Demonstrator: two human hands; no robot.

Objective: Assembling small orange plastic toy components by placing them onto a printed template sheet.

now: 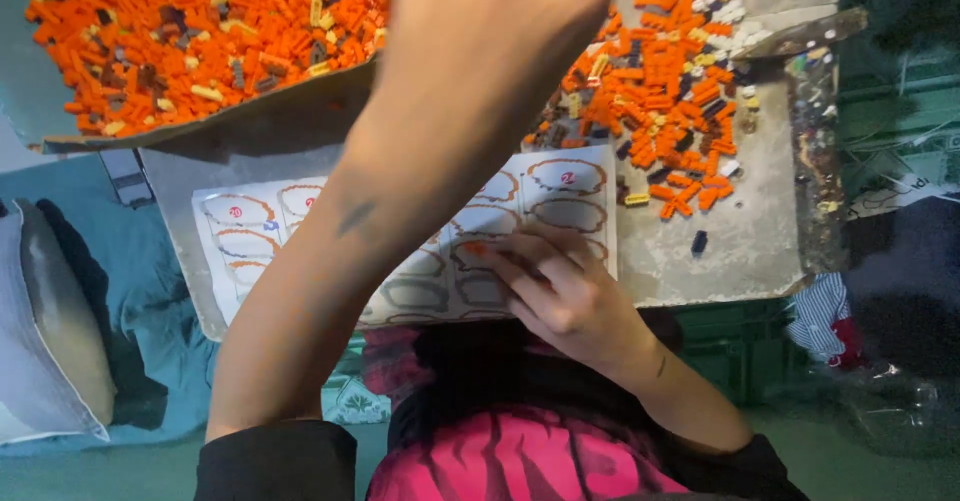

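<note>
My right hand point(565, 291) rests on an open white booklet point(565, 196) printed with outlined oval shapes. Its fingers are curled together, and the fingertips pinch a small orange brick point(474, 249) against the page. My left forearm point(400, 181) rises from the lower left across the booklet to the top edge, blurred and close to the camera. That hand is cut off by the top of the frame. A heap of orange bricks point(665, 91) lies beyond the booklet on the grey board point(740, 251).
A shallow cardboard tray point(210, 126) full of orange bricks overhangs the board at top left. One dark brick point(699, 242) lies alone near the board's right side. A pillow point(45, 341) and blue bedding point(150, 301) are on the left, and a striped cloth point(820, 311) on the right.
</note>
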